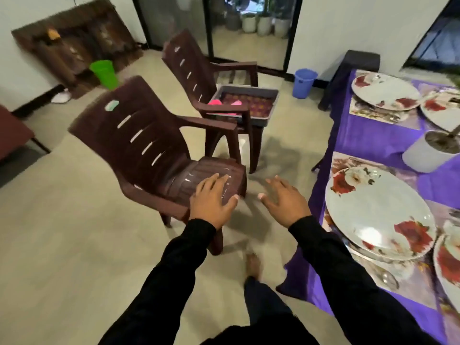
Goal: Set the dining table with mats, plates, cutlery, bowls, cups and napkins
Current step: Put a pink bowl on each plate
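Observation:
The dining table (368, 140) with a purple cloth runs along the right edge. A floral plate (378, 212) lies on a patterned mat (348, 160) near me, and another floral plate (384, 90) sits on a mat (373, 113) farther back. More plates show partly at the right border. A spoon (388, 278) lies on the near mat by the plate. My left hand (211, 200) and my right hand (286, 200) are held out over the floor, fingers spread, holding nothing. A grey tray (258, 89) with a patterned mat and pink items rests on the far chair.
Two brown plastic chairs (149, 150) (196, 68) stand to the left of the table. A white pot (423, 155) stands on the cloth. A blue bin (305, 82) and a green bin (104, 73) sit on the floor. A dark stool (351, 70) is at the table's far end.

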